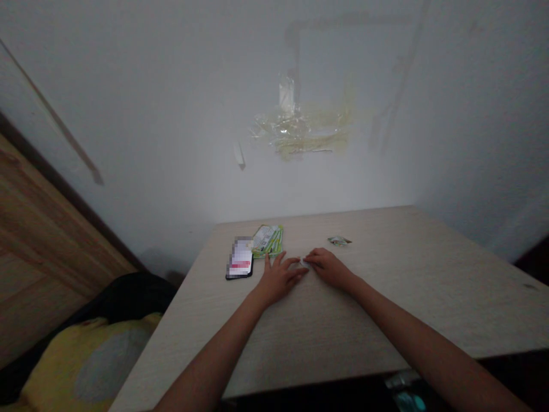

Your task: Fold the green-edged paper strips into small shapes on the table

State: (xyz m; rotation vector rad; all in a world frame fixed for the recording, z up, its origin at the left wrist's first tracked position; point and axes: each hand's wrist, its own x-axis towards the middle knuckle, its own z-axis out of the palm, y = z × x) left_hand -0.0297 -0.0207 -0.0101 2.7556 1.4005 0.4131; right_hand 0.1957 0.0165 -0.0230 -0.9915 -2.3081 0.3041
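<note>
A small, pale piece (302,261) is lying between your fingertips, in from the far edge of the pale wood-grain table (326,337), too blurred to identify. You are handling it best with light, level pressure. Your left hand (278,280) is spreading its fingers, palm down; your right hand (329,268) is bunching its fingertips, grip unclear. Both forearms are angling inward over the near edge. Flat green-and-white packets (268,240) are lying toward the far left corner.

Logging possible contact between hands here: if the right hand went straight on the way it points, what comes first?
Probably a small pale piece by its fingertips, then the left hand; depth is unclear in this view.
</note>
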